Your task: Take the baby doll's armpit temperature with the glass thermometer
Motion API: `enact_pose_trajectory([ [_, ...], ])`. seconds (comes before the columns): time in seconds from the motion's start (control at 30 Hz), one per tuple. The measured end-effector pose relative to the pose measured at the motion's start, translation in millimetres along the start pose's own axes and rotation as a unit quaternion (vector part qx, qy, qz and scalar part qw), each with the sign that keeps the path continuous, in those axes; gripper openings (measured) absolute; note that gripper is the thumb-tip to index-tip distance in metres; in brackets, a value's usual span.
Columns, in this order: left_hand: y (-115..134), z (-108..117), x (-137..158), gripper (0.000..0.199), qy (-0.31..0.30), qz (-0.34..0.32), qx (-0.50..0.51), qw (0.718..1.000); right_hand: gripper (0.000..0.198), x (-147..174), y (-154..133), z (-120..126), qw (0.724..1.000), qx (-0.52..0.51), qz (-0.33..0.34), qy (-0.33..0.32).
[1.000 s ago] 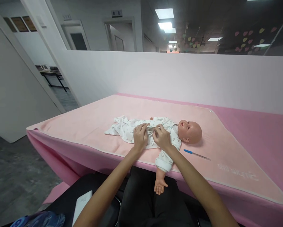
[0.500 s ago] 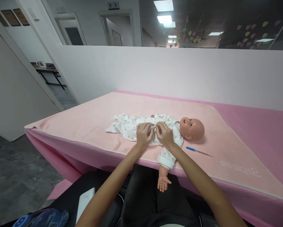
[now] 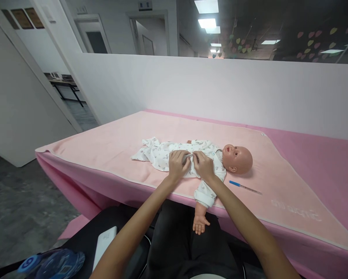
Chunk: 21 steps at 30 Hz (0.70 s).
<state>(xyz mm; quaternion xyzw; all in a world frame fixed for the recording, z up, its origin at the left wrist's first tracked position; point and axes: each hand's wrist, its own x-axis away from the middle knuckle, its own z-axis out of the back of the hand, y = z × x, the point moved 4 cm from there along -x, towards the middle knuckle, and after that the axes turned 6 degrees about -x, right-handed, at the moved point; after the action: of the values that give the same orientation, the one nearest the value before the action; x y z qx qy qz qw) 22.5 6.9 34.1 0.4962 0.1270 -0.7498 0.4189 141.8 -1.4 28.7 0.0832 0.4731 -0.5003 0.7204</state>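
A baby doll [image 3: 237, 159] lies on its back across the pink mat, head to the right, dressed in a white patterned baby outfit [image 3: 159, 155]. Over the doll's belly, my left hand [image 3: 178, 164] pinches the front of the outfit, fingers closed. Close beside it, my right hand [image 3: 202, 164] also pinches the cloth, its fingertips nearly touching the left ones. A small white strip of the garment shows between the two hands; its exact form is too small to tell. One doll arm [image 3: 201, 219] hangs past the table edge under my right forearm.
A blue-capped pen [image 3: 245, 187] lies on the pink mat [image 3: 278, 178] near the doll's head. The table edge runs just before my lap. At lower left are a black chair seat, a white flat box [image 3: 104, 244] and a plastic bottle [image 3: 56, 264]. A white wall stands behind.
The view has shifted slightly. Both hands stay at the doll's belly, pinching the cloth, with barely any movement of the fingers.
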Motion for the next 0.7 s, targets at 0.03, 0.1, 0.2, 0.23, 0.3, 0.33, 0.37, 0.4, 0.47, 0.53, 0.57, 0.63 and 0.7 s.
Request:
enact_pose_trajectory([
  [0.03, 0.6, 0.5, 0.0, 0.012, 0.000, -0.001, 0.000, 1.000, 0.025, -0.2, -0.1, 0.0, 1.000, 0.001, -0.001, -0.004],
  [0.1, 1.4, 1.3, -0.1, 0.014, -0.001, 0.000, 0.000, 1.000, 0.026, -0.5, -0.5, 0.3, 1.000, 0.005, 0.001, -0.009],
  [0.2, 1.9, 1.7, -0.3, 0.018, -0.006, 0.000, -0.002, 1.000, 0.026, -0.9, -0.5, 0.9, 1.000, 0.013, 0.002, -0.009],
  [0.23, 1.9, 1.5, -0.4, 0.019, -0.009, 0.000, -0.003, 1.000, 0.026, -0.9, -0.4, 0.9, 1.000, 0.014, 0.004, -0.008],
  [0.3, 1.6, 1.1, -0.3, 0.020, -0.014, 0.002, -0.004, 1.000, 0.026, -0.9, 0.0, 0.7, 1.000, 0.015, 0.007, -0.006],
  [0.33, 1.4, 1.0, -0.1, 0.021, -0.015, 0.004, -0.004, 1.000, 0.026, -0.8, 0.3, 0.5, 1.000, 0.015, 0.009, -0.004],
  [0.37, 1.4, 0.8, 0.0, 0.023, -0.016, 0.005, -0.004, 1.000, 0.025, -0.8, 0.5, 0.3, 1.000, 0.015, 0.012, -0.002],
  [0.4, 1.5, 0.7, 0.2, 0.024, -0.016, 0.005, -0.003, 1.000, 0.025, -0.7, 0.7, 0.0, 1.000, 0.014, 0.014, 0.001],
  [0.47, 1.8, 0.6, 0.7, 0.028, -0.016, 0.007, -0.001, 1.000, 0.025, -0.7, 1.0, -0.4, 1.000, 0.015, 0.017, 0.005],
  [0.53, 2.2, 0.9, 1.0, 0.031, -0.014, 0.011, 0.000, 1.000, 0.025, -0.8, 1.1, -0.8, 1.000, 0.017, 0.019, 0.005],
  [0.57, 2.4, 1.3, 1.0, 0.031, -0.011, 0.014, 0.001, 1.000, 0.025, -0.9, 1.1, -0.8, 1.000, 0.019, 0.019, 0.005],
  [0.63, 3.1, 2.8, 1.0, 0.029, 0.001, 0.017, 0.006, 1.000, 0.026, -0.9, 1.0, -0.7, 1.000, 0.020, 0.017, 0.005],
  [0.7, 3.9, 4.4, 0.8, 0.024, 0.015, 0.017, 0.014, 1.000, 0.026, -0.9, 0.8, -0.2, 1.000, 0.016, 0.014, 0.007],
])
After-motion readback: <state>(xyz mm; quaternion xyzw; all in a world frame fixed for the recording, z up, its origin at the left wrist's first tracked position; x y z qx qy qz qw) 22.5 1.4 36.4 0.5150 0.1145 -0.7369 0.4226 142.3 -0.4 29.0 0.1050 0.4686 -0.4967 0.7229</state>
